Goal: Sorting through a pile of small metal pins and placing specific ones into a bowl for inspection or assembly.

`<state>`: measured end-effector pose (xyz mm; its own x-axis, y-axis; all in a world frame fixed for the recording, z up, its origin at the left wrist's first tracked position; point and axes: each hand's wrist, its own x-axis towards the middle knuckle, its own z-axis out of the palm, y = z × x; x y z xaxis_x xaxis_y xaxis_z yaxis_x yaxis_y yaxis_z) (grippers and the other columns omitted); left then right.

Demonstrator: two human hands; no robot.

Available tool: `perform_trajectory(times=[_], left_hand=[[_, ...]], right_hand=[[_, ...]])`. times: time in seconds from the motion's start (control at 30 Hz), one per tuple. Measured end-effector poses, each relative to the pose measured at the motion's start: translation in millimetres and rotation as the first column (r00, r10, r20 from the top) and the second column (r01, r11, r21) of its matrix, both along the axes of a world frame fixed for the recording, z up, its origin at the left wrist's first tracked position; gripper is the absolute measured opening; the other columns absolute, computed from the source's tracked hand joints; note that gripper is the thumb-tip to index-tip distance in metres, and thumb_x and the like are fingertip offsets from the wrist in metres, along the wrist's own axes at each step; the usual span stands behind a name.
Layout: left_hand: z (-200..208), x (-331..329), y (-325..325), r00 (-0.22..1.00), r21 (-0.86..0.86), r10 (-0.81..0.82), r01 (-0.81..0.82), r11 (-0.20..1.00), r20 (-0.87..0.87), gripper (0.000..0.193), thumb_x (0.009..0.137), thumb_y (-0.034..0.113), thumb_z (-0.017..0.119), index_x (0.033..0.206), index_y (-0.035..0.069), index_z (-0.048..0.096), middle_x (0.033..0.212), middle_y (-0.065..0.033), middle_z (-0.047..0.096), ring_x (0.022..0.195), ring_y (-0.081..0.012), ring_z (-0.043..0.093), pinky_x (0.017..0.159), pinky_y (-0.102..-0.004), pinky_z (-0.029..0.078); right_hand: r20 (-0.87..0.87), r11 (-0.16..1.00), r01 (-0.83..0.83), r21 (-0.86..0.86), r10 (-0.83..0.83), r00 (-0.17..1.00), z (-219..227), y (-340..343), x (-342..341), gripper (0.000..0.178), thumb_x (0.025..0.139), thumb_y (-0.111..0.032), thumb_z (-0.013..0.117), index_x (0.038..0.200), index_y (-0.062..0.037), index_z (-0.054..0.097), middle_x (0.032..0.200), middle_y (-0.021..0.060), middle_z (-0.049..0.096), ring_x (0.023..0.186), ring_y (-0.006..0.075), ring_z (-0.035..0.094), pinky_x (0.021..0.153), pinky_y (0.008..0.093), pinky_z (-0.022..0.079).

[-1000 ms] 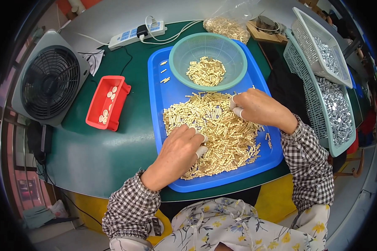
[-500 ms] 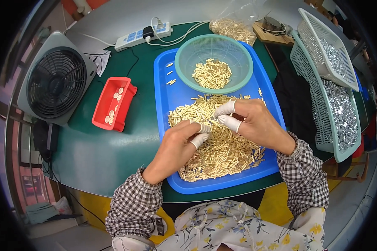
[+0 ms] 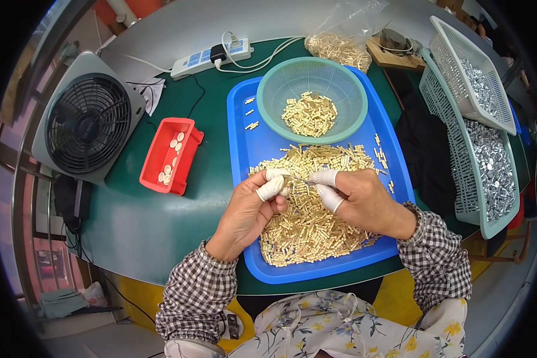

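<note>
My left hand and my right hand meet above a heap of small brass-coloured cylindrical pieces on a blue tray. White finger cots cover thumb and fingertips on both. A thin metallic piece spans the gap between the two pinches; its kind is too small to make out. My right thumb and forefinger close on one end of it. The left thumb and forefinger are pressed together at its other end, hiding what they grip. Farther back on the tray, a green mesh bowl contains more brass pieces.
Left of the tray stands a red bin with pale round discs, beside a fan. A power strip and a clear bag of pieces lie at the back. Baskets of silvery parts stand at right.
My left hand has turned and risen, its fingertips now higher. The right hand has shifted slightly down, and a thin metallic piece shows between the hands. The whole view has shifted slightly.
</note>
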<state>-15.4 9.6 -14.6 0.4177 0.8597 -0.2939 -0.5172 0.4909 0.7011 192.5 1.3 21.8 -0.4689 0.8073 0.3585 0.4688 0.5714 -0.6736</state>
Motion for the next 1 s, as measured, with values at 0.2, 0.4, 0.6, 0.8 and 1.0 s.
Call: perform_trajectory(times=[0.2,0.4,0.6,0.8,1.0], left_hand=[[-3.2,-0.7,0.4,1.000,-0.001,-0.012,0.012,1.000,-0.008,0.016,0.088,0.010,0.057,0.101,0.001,0.056,0.081,-0.0029,0.056,0.066,-0.0091,0.051,0.061,-0.0222,0.043],[-3.1,-0.1,-0.4,0.999,0.027,-0.001,0.002,1.000,-0.037,0.015,0.088,0.010,0.057,0.099,0.001,0.056,0.081,-0.0024,0.057,0.066,-0.0087,0.052,0.061,-0.0218,0.044],[3.0,2.9,-2.7,0.933,0.299,0.126,-0.021,0.954,-0.337,0.013,0.087,0.009,0.059,0.097,0.001,0.057,0.082,-0.0020,0.058,0.068,-0.0073,0.052,0.063,-0.0205,0.044],[2.9,5.3,-5.3,0.929,0.351,0.150,-0.024,0.936,-0.337,0.013,0.086,0.010,0.060,0.096,0.001,0.057,0.082,-0.0015,0.059,0.069,-0.0065,0.053,0.064,-0.0194,0.044],[5.2,11.4,-11.4,0.962,0.236,0.066,-0.002,0.972,-0.263,0.013,0.086,0.010,0.060,0.096,0.001,0.057,0.082,-0.0016,0.059,0.068,-0.0069,0.054,0.063,-0.0197,0.044]], right_hand=[[-0.026,0.999,0.021,0.044,-0.020,0.999,-6.9,0.7,-1.6,0.021,0.075,0.000,0.062,0.095,-0.0038,0.064,0.059,0.0107,0.058,0.050,0.0184,0.060,0.044,0.0280,0.044],[-0.005,0.997,0.018,0.072,-0.018,1.000,-9.3,1.6,-1.0,0.021,0.075,0.000,0.062,0.096,-0.0040,0.064,0.060,0.0106,0.059,0.050,0.0195,0.060,0.045,0.0285,0.045],[0.160,0.987,-0.021,0.160,-0.006,0.987,-3.9,0.7,2.1,0.017,0.076,-0.003,0.061,0.093,0.0015,0.061,0.062,0.0142,0.058,0.054,0.0267,0.060,0.048,0.0350,0.048],[0.088,0.999,-0.041,-0.009,0.042,0.995,-8.8,1.7,2.0,0.020,0.079,-0.002,0.060,0.098,-0.0017,0.060,0.062,0.0095,0.060,0.051,0.0184,0.060,0.047,0.0279,0.045],[0.015,0.958,-0.043,-0.282,0.049,0.999,-3.9,-0.4,-1.3,0.023,0.085,-0.003,0.054,0.109,-0.0016,0.055,0.065,0.0054,0.061,0.052,0.0118,0.059,0.047,0.0258,0.045]])
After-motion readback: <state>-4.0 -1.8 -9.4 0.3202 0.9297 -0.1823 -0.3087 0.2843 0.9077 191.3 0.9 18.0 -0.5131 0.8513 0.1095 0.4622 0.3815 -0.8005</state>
